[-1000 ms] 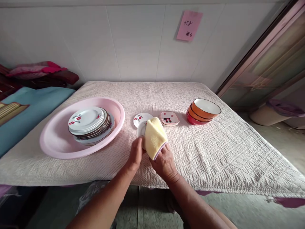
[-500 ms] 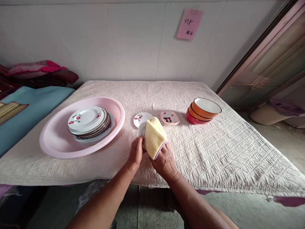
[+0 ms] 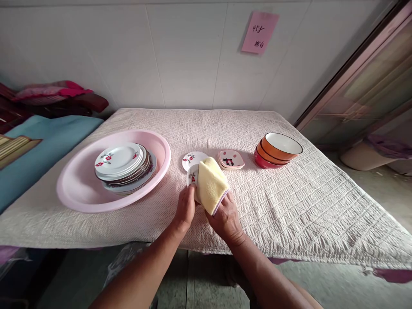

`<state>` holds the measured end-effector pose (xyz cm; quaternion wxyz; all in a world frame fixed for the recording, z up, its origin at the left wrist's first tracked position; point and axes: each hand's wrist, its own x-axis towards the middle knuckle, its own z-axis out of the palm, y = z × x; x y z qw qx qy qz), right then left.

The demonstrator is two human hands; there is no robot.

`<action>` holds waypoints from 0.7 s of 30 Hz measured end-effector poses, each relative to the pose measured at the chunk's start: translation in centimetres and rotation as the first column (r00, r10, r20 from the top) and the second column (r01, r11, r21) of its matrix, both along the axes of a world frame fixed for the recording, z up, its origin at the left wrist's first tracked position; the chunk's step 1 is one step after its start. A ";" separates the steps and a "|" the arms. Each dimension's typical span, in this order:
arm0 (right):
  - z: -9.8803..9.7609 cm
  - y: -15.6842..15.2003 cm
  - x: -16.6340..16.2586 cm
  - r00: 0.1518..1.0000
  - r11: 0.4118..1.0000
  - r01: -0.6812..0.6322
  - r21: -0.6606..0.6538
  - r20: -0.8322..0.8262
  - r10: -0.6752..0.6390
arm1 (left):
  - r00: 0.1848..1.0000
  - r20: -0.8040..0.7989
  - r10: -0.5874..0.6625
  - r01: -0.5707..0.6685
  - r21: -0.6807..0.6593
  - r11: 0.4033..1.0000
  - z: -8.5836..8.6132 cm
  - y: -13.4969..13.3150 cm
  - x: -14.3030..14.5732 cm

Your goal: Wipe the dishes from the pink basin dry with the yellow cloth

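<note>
My left hand (image 3: 186, 205) grips the near left edge of a small white plate (image 3: 192, 175) with a red flower on it. A pale yellow cloth (image 3: 210, 184) with a purple stitched edge covers the right part of that plate. My right hand (image 3: 225, 216) is closed round the cloth, its fingers partly hidden under it. Just beyond, another white flowered plate (image 3: 189, 159) lies flat on the table. Right of it sits a short stack of square pink-rimmed dishes (image 3: 231, 159) with a cartoon figure.
A pink basin (image 3: 74, 189) at the left holds a stack of plates (image 3: 119, 156). To the right stand nested orange and red bowls (image 3: 280, 148). A quilted cloth (image 3: 309, 206) covers the table. A pink note (image 3: 260, 32) hangs on the wall behind.
The held plate has turned so that its red flower now shows beside the cloth. Both hands keep their hold, and the whole view has shifted slightly.
</note>
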<state>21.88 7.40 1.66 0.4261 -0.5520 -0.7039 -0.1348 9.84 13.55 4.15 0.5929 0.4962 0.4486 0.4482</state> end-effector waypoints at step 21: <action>2.4 -0.5 5.0 0.888 0.930 0.368 -0.006 -0.293 -0.354 | 0.907 -0.412 -0.090 0.288 0.448 0.846 0.5 1.8 -2.8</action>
